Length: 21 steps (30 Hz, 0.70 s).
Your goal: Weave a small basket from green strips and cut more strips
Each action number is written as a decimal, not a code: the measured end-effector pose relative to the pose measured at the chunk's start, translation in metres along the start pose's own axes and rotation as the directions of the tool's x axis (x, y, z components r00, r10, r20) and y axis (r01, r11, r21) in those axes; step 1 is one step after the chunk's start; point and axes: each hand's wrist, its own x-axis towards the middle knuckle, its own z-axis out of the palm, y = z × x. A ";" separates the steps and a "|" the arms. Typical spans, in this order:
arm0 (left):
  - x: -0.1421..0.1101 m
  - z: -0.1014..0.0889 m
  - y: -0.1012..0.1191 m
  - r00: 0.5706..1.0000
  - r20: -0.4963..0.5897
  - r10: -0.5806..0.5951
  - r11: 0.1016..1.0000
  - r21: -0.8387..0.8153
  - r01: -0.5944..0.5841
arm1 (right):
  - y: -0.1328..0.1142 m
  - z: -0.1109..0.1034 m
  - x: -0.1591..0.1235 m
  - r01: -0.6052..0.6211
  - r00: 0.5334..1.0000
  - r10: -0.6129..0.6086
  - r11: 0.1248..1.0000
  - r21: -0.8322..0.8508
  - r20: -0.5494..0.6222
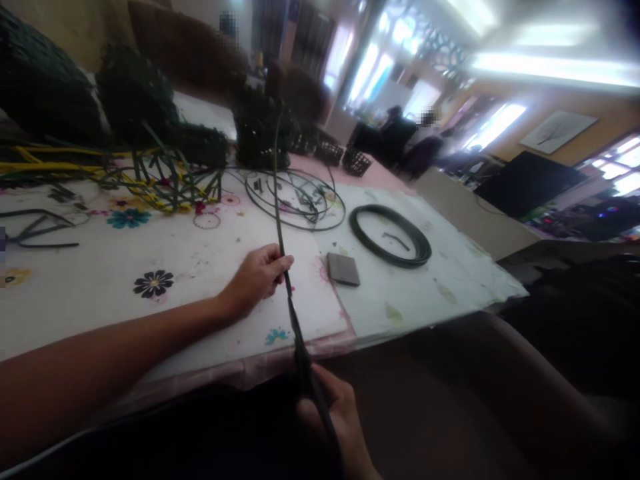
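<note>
My left hand (260, 273) pinches a thin dark green strip (278, 193) between thumb and fingers above the cloth-covered table. The strip rises upright from the grip, and its lower end runs down toward my right hand. At the table's front edge, my right hand (334, 403) is closed around dark scissors (303, 363). Their narrow blades point up and meet the strip just below my left hand; blur hides whether they are apart. A small grey square block (343, 269) lies to the right of my left hand.
A dark coil of strip (390, 235) lies right, with looser loops (295, 200) behind my left hand. Yellow and green strips (170, 177) are tangled at left. Dark woven baskets (263, 127) line the back. The table's front edge (240, 370) runs below my hands. A monitor (520, 185) stands right.
</note>
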 end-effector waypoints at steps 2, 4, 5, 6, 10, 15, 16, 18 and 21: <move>0.001 -0.001 0.001 1.000 -0.002 0.016 1.000 -0.011 -0.016 | 0.006 0.001 -0.001 -0.031 0.999 0.032 0.999 0.021 -0.019; 0.000 0.000 0.003 1.000 0.000 0.010 1.000 -0.029 -0.010 | 0.013 0.003 -0.002 -0.067 0.997 0.070 0.995 0.067 -0.045; -0.001 0.001 0.003 1.000 0.003 0.005 0.999 -0.033 -0.004 | 0.016 0.004 -0.002 -0.078 0.995 0.083 0.993 0.083 -0.058; -0.002 0.002 0.003 1.000 0.007 0.002 1.000 -0.031 -0.001 | 0.018 0.005 -0.002 -0.083 0.994 0.089 0.992 0.091 -0.066; -0.007 0.006 0.002 0.999 0.032 -0.005 1.000 0.000 0.005 | 0.022 0.006 0.000 -0.049 0.996 0.055 0.994 0.096 -0.063; -0.006 0.006 -0.001 1.000 0.009 -0.024 1.000 0.000 0.024 | 0.019 0.004 0.003 0.003 0.998 0.003 0.995 0.097 -0.059; -0.005 0.006 -0.001 1.000 0.008 -0.028 1.000 -0.003 0.028 | 0.018 0.003 0.003 0.006 0.998 -0.001 0.996 0.089 -0.056; -0.005 0.006 -0.001 0.999 0.010 -0.031 1.000 -0.004 0.031 | 0.015 0.002 0.002 0.007 0.999 -0.004 0.997 0.075 -0.048; -0.005 0.006 -0.001 0.999 0.008 -0.035 0.999 0.002 0.035 | 0.011 0.002 0.001 -0.004 0.999 0.006 0.999 0.047 -0.034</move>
